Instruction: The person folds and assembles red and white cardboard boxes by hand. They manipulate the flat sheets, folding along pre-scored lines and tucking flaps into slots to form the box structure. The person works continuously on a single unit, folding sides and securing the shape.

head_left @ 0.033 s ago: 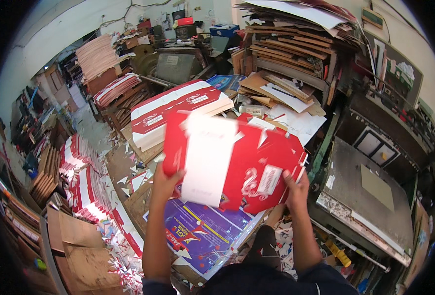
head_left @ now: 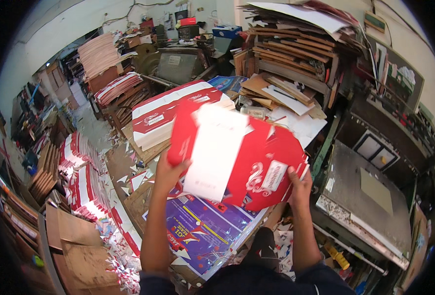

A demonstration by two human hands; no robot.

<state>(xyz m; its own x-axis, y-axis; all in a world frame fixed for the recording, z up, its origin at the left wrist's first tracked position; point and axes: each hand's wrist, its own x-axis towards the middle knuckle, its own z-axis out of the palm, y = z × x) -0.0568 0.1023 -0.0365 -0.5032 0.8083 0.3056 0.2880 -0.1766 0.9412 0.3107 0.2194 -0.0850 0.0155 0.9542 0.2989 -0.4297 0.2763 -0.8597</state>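
Observation:
Between my hands is a small batch of red-and-white die-cut box blanks [head_left: 256, 169], held up above the table and blurred in places. My left hand [head_left: 174, 169] grips their left edge, thumb over the face. At the right edge my right hand [head_left: 300, 186] pinches them, its thumb on top and its other fingers mostly hidden behind. Under the blanks lies a purple printed sheet [head_left: 197, 231] on the wooden table. Just beyond them stands a neat stack of red-and-white printed sheets [head_left: 153, 120].
Right of me stands a die-cutting press with a flat metal bed [head_left: 355, 191]. More red-and-white stacks [head_left: 87, 184] stand at the left, above paper offcuts [head_left: 121, 260]. A rack of flat boards [head_left: 291, 56] is at the back, with loose cardboard [head_left: 276, 91] before it.
The held blanks have shifted slightly right and tilted, their left end raised a little. Both hands keep their grip.

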